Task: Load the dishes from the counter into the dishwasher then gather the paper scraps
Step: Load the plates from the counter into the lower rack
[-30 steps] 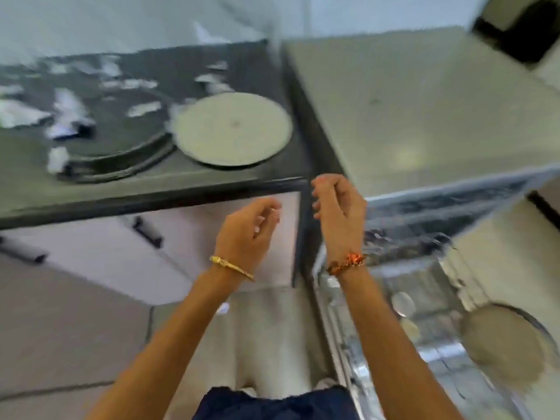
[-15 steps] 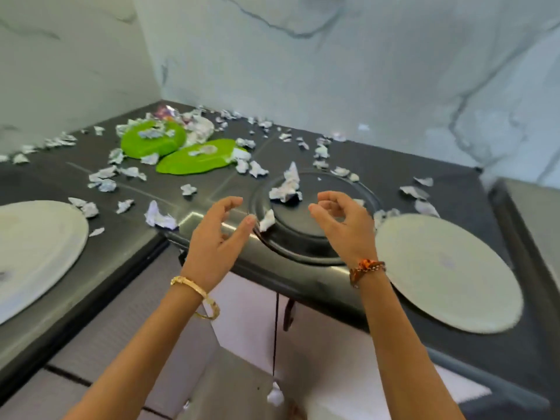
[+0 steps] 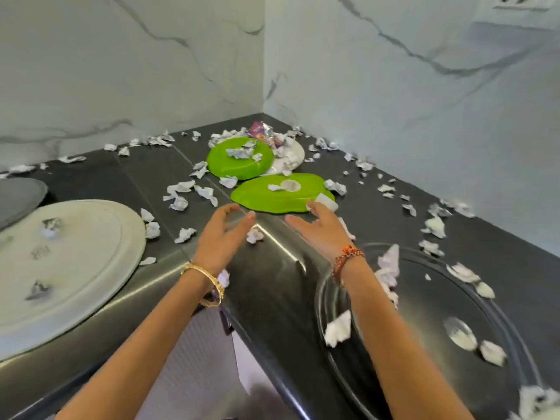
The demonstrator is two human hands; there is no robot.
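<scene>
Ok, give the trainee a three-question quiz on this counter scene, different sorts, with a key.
1. True or false: the left hand grips the nearer bright green plastic plate.
2. What lies on the farther bright green plastic plate? A) crumpled white paper scraps B) a spoon C) a cup
3. Fill in: the large round dark glass plate sits under the ___ forearm.

Key: 1 false, both hands open, the right hand too; 2 A; 3 right.

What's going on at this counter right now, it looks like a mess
A person is reaching both hands, the left hand and right hand, open and empty, toward the nearer green plate on the dark counter. A second green plate, a large white plate and a dark round plate also sit there, with torn paper scraps scattered everywhere.
</scene>
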